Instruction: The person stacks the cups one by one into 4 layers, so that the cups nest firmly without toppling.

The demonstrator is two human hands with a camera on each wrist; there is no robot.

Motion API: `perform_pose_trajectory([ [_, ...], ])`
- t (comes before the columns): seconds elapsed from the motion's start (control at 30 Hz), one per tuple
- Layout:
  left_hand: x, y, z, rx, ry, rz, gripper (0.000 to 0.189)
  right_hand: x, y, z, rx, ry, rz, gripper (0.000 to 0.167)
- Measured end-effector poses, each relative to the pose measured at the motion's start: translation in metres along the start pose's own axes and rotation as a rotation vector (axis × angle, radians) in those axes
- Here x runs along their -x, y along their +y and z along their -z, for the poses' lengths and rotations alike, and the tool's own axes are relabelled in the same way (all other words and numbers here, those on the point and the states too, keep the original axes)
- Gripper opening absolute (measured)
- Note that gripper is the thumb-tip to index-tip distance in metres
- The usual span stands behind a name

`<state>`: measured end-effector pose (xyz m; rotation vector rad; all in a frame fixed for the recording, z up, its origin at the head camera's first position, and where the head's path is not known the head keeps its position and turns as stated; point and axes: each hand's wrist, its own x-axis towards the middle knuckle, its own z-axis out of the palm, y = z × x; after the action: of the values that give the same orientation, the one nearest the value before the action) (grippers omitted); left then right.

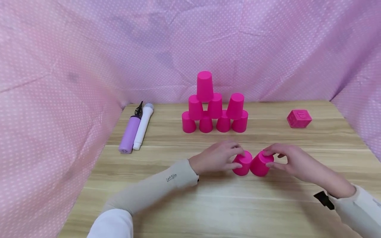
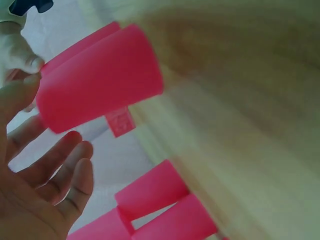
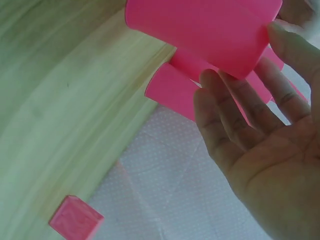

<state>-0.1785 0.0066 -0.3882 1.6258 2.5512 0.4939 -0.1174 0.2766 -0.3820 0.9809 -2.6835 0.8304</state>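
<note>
Left hand (image 1: 216,157): fingers pinching left cup (image 1: 242,164), narrow end up. Right hand (image 1: 293,162): fingers pinching right cup (image 1: 260,165), just beside. Both nearer than stacked cups (image 1: 215,106) on bench (image 1: 238,206); pink cube (image 1: 299,119) farther right.

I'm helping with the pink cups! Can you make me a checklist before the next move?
1. Left hand has the left cup: ok, thumb and fingers pinch it.
2. Right hand has the right cup: ok, pinched too.
3. Cup tower standing: ok, rows of four, three and one.
4. Top cup upright: ok, on the left side of the tower.
5. Held cups lifted off the table: cannot tell.
6. Pink cube away from the tower: ok, off to its right.
</note>
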Motion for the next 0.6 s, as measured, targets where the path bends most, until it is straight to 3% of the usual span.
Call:
perform_pose_trajectory([
  [0.27, -0.0024, 0.0037, -0.0092, 0.063, 0.018, 0.045, 0.040, 0.0054, -0.0008, -0.0046, -0.026, 0.052, -0.037, 0.038],
  [0.6, -0.0011, 0.0054, -0.0106, 0.107, 0.026, 0.099, 0.038, 0.0040, -0.0031, -0.0064, -0.035, 0.044, -0.096, 0.033],
])
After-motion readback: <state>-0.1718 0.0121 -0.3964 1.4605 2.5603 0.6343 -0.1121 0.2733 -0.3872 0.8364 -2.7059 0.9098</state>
